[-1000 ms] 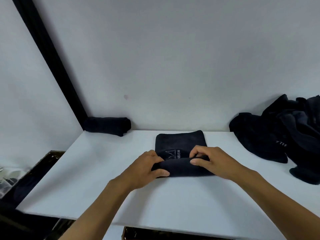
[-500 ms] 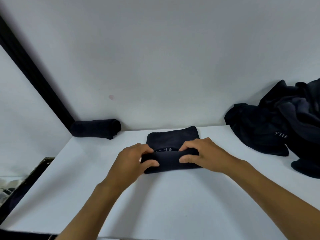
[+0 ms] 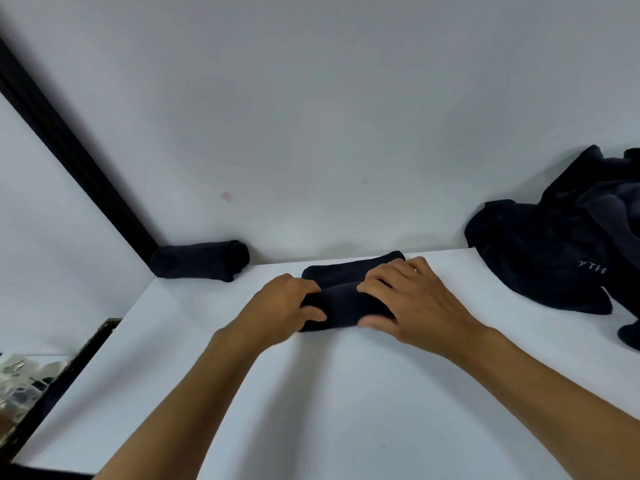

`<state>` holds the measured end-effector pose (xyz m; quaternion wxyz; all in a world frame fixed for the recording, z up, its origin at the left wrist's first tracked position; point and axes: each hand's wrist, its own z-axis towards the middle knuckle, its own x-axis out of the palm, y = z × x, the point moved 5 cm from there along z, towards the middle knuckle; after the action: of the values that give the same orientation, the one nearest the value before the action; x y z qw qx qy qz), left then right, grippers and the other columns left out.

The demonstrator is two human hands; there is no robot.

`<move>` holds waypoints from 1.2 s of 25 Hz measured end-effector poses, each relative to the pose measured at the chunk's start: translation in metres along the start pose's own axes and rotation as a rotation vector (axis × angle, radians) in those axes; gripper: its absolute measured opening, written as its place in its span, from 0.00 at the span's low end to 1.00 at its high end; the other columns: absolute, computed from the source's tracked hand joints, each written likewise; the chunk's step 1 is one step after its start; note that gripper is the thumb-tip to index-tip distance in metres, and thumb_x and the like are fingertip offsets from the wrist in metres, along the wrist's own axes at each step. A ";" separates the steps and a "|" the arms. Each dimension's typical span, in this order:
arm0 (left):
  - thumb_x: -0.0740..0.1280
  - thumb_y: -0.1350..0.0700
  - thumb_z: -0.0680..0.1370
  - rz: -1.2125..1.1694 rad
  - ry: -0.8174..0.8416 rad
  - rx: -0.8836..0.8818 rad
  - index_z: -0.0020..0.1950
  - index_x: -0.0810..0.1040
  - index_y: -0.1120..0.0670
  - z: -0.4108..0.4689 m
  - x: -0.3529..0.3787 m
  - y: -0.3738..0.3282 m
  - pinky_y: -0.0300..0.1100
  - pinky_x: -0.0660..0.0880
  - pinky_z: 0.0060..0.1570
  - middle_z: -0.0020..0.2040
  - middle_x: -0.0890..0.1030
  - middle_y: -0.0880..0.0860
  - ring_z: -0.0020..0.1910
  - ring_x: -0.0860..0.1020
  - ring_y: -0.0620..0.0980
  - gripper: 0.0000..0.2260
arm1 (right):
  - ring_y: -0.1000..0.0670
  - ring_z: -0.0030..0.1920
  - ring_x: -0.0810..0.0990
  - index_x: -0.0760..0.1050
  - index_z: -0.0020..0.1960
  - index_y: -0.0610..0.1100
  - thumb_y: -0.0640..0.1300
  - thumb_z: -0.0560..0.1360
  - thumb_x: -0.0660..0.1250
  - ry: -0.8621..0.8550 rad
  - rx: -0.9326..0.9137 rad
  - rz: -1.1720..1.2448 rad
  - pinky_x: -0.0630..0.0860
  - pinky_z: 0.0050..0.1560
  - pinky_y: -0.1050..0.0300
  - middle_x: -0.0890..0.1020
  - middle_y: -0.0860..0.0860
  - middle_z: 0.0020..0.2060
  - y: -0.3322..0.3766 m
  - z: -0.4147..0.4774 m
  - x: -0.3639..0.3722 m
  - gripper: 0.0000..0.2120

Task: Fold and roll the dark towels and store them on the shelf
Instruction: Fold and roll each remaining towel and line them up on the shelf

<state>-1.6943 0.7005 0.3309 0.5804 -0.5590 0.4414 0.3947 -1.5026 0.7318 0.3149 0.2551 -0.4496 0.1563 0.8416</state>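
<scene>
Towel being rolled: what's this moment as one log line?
step: rolling | left hand: grips towel | right hand: grips towel | done: one rolled towel, back left | waiting: dark pile, right

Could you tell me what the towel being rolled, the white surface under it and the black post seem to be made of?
The towel is soft, matte dark fabric, likely terry or microfibre: it bends into a roll. The white surface is smooth board, perhaps laminate: flat, softly shadowed. The black post seems rigid, probably painted metal: straight, lengthwise ridges.
</scene>
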 end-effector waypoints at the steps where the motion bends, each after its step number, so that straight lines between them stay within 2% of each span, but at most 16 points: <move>1: 0.70 0.50 0.75 -0.039 0.038 -0.010 0.45 0.78 0.52 0.007 -0.003 0.003 0.39 0.67 0.33 0.37 0.77 0.50 0.37 0.76 0.50 0.06 | 0.49 0.49 0.76 0.77 0.55 0.49 0.60 0.72 0.64 0.048 -0.017 -0.036 0.71 0.51 0.52 0.78 0.55 0.50 -0.001 0.000 0.004 0.18; 4: 0.68 0.50 0.76 0.041 0.121 0.000 0.50 0.80 0.53 0.021 -0.006 0.002 0.43 0.73 0.45 0.46 0.77 0.51 0.46 0.76 0.52 0.08 | 0.49 0.57 0.74 0.74 0.62 0.50 0.59 0.75 0.63 0.193 0.082 0.052 0.66 0.58 0.53 0.78 0.55 0.56 -0.009 0.010 0.010 0.20; 5: 0.68 0.50 0.76 0.132 0.051 0.006 0.51 0.80 0.53 0.022 -0.007 0.000 0.46 0.73 0.48 0.48 0.76 0.53 0.48 0.75 0.53 0.08 | 0.50 0.60 0.72 0.72 0.65 0.51 0.59 0.76 0.63 0.223 0.124 0.110 0.64 0.59 0.55 0.77 0.56 0.58 -0.013 0.016 0.010 0.20; 6: 0.69 0.52 0.76 0.238 -0.090 0.036 0.52 0.80 0.54 0.020 -0.008 -0.004 0.48 0.73 0.47 0.48 0.76 0.54 0.48 0.75 0.55 0.08 | 0.51 0.60 0.72 0.71 0.66 0.52 0.59 0.77 0.63 0.249 0.159 0.162 0.64 0.59 0.56 0.77 0.56 0.59 -0.018 0.021 0.011 0.20; 7: 0.70 0.55 0.75 0.355 -0.270 0.080 0.51 0.81 0.54 0.015 -0.008 -0.013 0.48 0.73 0.43 0.45 0.78 0.54 0.45 0.76 0.56 0.07 | 0.50 0.59 0.73 0.72 0.65 0.52 0.59 0.77 0.63 0.288 0.198 0.223 0.65 0.57 0.56 0.78 0.55 0.57 -0.022 0.027 0.013 0.20; 8: 0.72 0.57 0.72 0.448 -0.372 0.115 0.48 0.81 0.56 0.008 -0.003 -0.020 0.47 0.73 0.38 0.41 0.79 0.54 0.40 0.77 0.57 0.06 | 0.50 0.56 0.74 0.73 0.64 0.52 0.59 0.76 0.64 0.326 0.240 0.293 0.66 0.54 0.56 0.79 0.55 0.54 -0.028 0.033 0.015 0.19; 10: 0.73 0.54 0.68 0.540 -0.443 0.187 0.43 0.81 0.57 0.000 0.008 -0.031 0.45 0.74 0.36 0.36 0.80 0.53 0.33 0.78 0.56 0.08 | 0.51 0.51 0.77 0.76 0.59 0.53 0.58 0.75 0.66 0.389 0.327 0.461 0.71 0.50 0.57 0.80 0.56 0.49 -0.042 0.042 0.021 0.15; 12: 0.73 0.47 0.68 0.571 -0.342 0.130 0.48 0.80 0.57 0.005 0.010 -0.034 0.46 0.73 0.42 0.42 0.82 0.54 0.39 0.80 0.56 0.16 | 0.53 0.49 0.78 0.77 0.54 0.56 0.57 0.75 0.68 0.419 0.408 0.594 0.74 0.50 0.57 0.81 0.57 0.48 -0.052 0.045 0.031 0.10; 14: 0.69 0.48 0.74 0.598 -0.217 0.049 0.55 0.76 0.56 0.020 0.003 -0.036 0.44 0.66 0.44 0.50 0.80 0.54 0.48 0.78 0.56 0.15 | 0.53 0.47 0.78 0.74 0.50 0.56 0.56 0.75 0.68 0.346 0.473 0.676 0.74 0.48 0.56 0.81 0.57 0.46 -0.057 0.043 0.035 0.07; 15: 0.67 0.49 0.76 0.576 -0.170 0.016 0.56 0.75 0.55 0.031 -0.001 -0.033 0.44 0.63 0.43 0.51 0.79 0.54 0.49 0.77 0.56 0.13 | 0.54 0.45 0.78 0.73 0.48 0.55 0.56 0.75 0.67 0.243 0.476 0.665 0.74 0.47 0.55 0.81 0.58 0.44 -0.055 0.042 0.033 0.06; 17: 0.68 0.48 0.76 0.475 -0.022 -0.056 0.54 0.76 0.55 0.054 -0.006 -0.026 0.44 0.64 0.40 0.49 0.79 0.55 0.48 0.77 0.57 0.13 | 0.52 0.43 0.77 0.74 0.47 0.52 0.55 0.77 0.63 -0.058 0.318 0.397 0.72 0.46 0.54 0.80 0.57 0.42 -0.050 0.042 0.025 0.07; 19: 0.71 0.48 0.73 0.333 0.090 -0.110 0.53 0.77 0.54 0.072 -0.010 -0.014 0.43 0.67 0.38 0.45 0.77 0.53 0.44 0.76 0.55 0.13 | 0.50 0.45 0.76 0.76 0.49 0.50 0.58 0.76 0.60 -0.155 0.116 0.081 0.70 0.47 0.53 0.79 0.56 0.45 -0.040 0.040 0.023 0.13; 21: 0.72 0.49 0.73 0.185 0.169 -0.141 0.52 0.78 0.53 0.084 -0.012 -0.004 0.42 0.69 0.38 0.44 0.76 0.52 0.44 0.76 0.54 0.12 | 0.50 0.50 0.76 0.75 0.54 0.50 0.63 0.73 0.63 -0.015 0.061 -0.043 0.68 0.51 0.52 0.78 0.55 0.50 -0.041 0.042 0.033 0.19; 23: 0.72 0.51 0.74 0.178 0.207 -0.125 0.54 0.80 0.54 0.094 -0.014 -0.004 0.43 0.71 0.41 0.51 0.76 0.54 0.49 0.77 0.55 0.12 | 0.50 0.55 0.75 0.73 0.59 0.51 0.63 0.73 0.64 0.129 0.113 -0.044 0.65 0.55 0.52 0.77 0.55 0.54 -0.046 0.046 0.040 0.21; 26: 0.71 0.54 0.75 0.390 0.065 -0.131 0.60 0.78 0.54 0.098 -0.018 -0.019 0.44 0.68 0.45 0.56 0.73 0.55 0.55 0.74 0.56 0.14 | 0.50 0.52 0.72 0.73 0.58 0.52 0.62 0.75 0.63 0.185 0.220 0.099 0.63 0.50 0.54 0.76 0.54 0.49 -0.053 0.058 0.040 0.18; 30: 0.63 0.58 0.77 0.558 -0.155 -0.068 0.63 0.72 0.56 0.079 -0.004 -0.040 0.44 0.65 0.45 0.55 0.76 0.56 0.53 0.76 0.57 0.14 | 0.50 0.48 0.75 0.75 0.53 0.52 0.61 0.73 0.67 0.348 0.380 0.374 0.70 0.47 0.53 0.79 0.54 0.46 -0.072 0.075 0.047 0.15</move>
<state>-1.6516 0.7770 0.3454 0.4624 -0.4033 0.5189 0.5952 -1.5340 0.8407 0.3143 0.1448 -0.4947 0.4320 0.7401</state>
